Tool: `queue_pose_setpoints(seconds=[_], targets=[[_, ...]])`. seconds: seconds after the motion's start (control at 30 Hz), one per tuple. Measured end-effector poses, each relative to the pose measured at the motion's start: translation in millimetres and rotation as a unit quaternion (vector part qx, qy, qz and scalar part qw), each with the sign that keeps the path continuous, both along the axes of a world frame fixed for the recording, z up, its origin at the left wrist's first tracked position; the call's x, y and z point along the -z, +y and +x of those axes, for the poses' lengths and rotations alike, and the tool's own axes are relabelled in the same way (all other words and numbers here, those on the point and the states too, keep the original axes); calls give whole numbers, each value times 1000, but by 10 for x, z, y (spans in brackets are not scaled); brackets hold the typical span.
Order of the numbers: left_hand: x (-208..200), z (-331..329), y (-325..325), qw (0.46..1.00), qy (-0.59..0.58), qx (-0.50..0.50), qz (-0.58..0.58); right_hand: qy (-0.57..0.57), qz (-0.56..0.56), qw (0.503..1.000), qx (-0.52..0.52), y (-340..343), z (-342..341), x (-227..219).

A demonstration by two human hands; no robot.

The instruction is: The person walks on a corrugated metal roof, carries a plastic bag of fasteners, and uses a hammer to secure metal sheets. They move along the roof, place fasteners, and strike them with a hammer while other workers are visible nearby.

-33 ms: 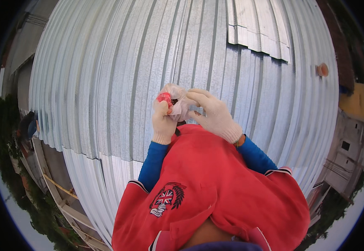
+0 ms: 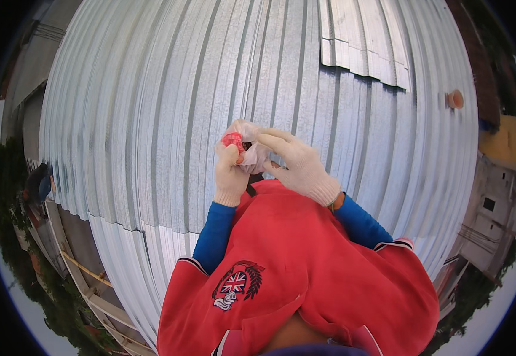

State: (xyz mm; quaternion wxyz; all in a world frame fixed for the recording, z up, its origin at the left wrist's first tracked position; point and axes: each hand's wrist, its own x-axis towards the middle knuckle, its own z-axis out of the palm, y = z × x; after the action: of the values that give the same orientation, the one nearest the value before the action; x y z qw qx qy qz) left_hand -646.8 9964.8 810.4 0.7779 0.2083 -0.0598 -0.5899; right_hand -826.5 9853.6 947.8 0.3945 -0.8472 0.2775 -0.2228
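In front of my chest I hold a thin whitish plastic bag (image 2: 256, 163) with red print on one side. My left hand (image 2: 229, 175), in a cream knit glove, is closed on the bag's left side with the thumb on top. The bag's mouth faces up, and something dark shows inside, too small to name. My right hand (image 2: 302, 165), gloved the same way, reaches over the bag's right edge. Its fingers are stretched toward the mouth with the thumb apart, and nothing shows between them.
Ribbed metal roofing (image 2: 133, 107) spreads beneath and ahead of me. A shorter overlapping sheet (image 2: 364, 44) lies at the far right, near a small orange-brown round object (image 2: 454, 99). Another person (image 2: 38, 183) is at the left edge, above beams (image 2: 101, 302). Buildings (image 2: 489, 196) stand at right.
My right hand has shifted slightly left, its fingertips further over the bag's mouth. My left hand keeps its hold on the bag.
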Motion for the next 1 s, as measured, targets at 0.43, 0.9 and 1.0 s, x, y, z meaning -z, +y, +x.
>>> queue_pose_setpoints(seconds=[0.43,0.9,1.0], targets=[[-477,1183,-2670,992,-8,-59,107,13,-111,991,-80,-2612,1723,244],[-904,2703,-5475,985,31,-147,82,0,-135,961,-242,-5358,2881,166],[-803,3004,-5898,980,5,-160,121,25,-115,965,-236,-5719,3172,252]])
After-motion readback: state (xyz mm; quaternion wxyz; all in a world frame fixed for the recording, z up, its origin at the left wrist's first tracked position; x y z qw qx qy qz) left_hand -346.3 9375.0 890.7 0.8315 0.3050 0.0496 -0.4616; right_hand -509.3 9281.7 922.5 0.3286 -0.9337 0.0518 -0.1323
